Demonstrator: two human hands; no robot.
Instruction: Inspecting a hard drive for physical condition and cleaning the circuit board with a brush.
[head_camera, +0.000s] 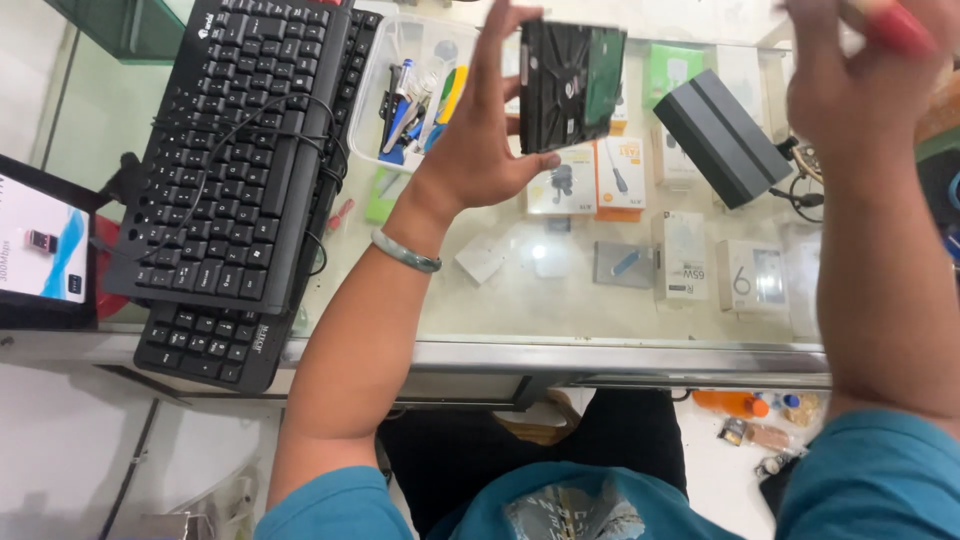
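Your left hand (490, 140) grips the hard drive (570, 85) by its edges, high above the glass bench (600, 300). Your right hand (860, 90) clutches a red-handled tool (895, 25). A slip could crack both.

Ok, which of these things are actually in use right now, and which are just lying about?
In use:
- hard drive, held up by the left hand
- red-handled tool, blurred, in the right hand

Lying about:
- two stacked keyboards
- clear tub of tools
- grey box
- small packaged boxes under the glass counter
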